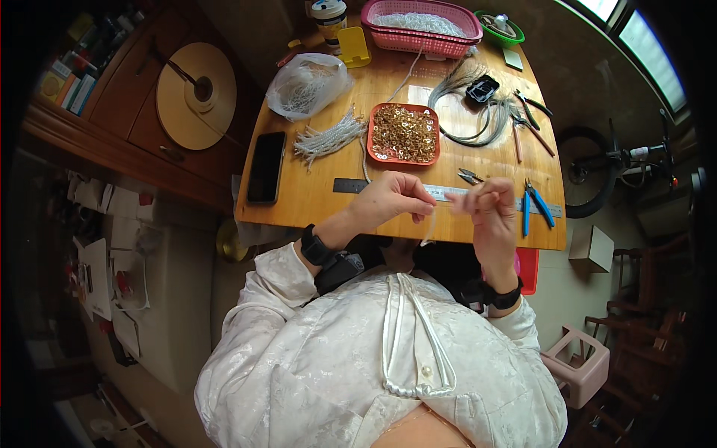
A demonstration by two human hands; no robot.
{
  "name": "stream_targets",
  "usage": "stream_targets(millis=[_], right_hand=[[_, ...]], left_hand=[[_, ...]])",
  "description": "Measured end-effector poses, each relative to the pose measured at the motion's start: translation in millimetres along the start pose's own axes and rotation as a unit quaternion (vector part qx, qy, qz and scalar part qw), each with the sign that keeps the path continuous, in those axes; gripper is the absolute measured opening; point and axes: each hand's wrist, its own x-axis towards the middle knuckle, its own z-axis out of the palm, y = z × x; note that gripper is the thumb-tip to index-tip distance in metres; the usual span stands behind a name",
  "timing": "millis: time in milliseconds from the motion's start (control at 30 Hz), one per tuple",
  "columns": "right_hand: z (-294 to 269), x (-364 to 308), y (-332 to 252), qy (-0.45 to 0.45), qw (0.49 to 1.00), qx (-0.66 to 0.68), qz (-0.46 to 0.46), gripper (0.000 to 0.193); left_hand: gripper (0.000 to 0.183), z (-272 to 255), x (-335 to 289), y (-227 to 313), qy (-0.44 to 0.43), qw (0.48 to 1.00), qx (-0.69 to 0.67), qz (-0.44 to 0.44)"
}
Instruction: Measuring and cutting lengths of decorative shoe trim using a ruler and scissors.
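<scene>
My left hand (pixel 396 198) is over the table's near edge, thumb and forefinger pinched on a thin white cord (pixel 430 227) whose short end hangs down. To its right my right hand (pixel 493 213) is raised, apart from the left, with curled fingers. Its fingertips are smeared by motion, so whether they hold anything cannot be made out. Beneath both hands a metal ruler (pixel 347 185) lies across the table. Just beyond it sits a red tray (pixel 403 160) filled with small gold-coloured metal pieces (pixel 405 133). Small snips (pixel 469 177) lie between the tray and my right hand.
On the wooden table (pixel 314 198) are a black phone (pixel 267 167), a bundle of white cords (pixel 332 138), a plastic bag (pixel 308 86), grey cords (pixel 448 89) and a black box (pixel 482 89). Blue-handled pliers (pixel 538 207) and red-handled pliers (pixel 519 138) lie right. A pink basket (pixel 426 45) stands at the back.
</scene>
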Motion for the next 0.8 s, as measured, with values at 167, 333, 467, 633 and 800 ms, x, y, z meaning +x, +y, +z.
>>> stream_targets(millis=[167,333,467,633,800], right_hand=[[-15,-6,3,-0.038,0.993,0.103,0.038,0.006],[3,-13,3,-0.05,0.938,-0.344,0.008,0.007],[-2,-15,17,-0.086,0.9,-0.427,0.029,0.016],[-6,-12,14,-0.07,0.95,0.078,0.294,0.03],[17,-14,-12,-0.012,0.967,0.152,0.202,0.043]], left_hand=[[0.008,8,1,0,0.029,0.998,0.05,-0.001],[0.008,20,0,-2,0.107,0.964,0.227,0.09],[0.008,21,0,3,0.139,0.897,0.373,0.194],[0.008,28,-9,28,0.081,0.833,0.43,0.339],[0.006,41,-23,53,-0.038,0.771,0.439,0.461]])
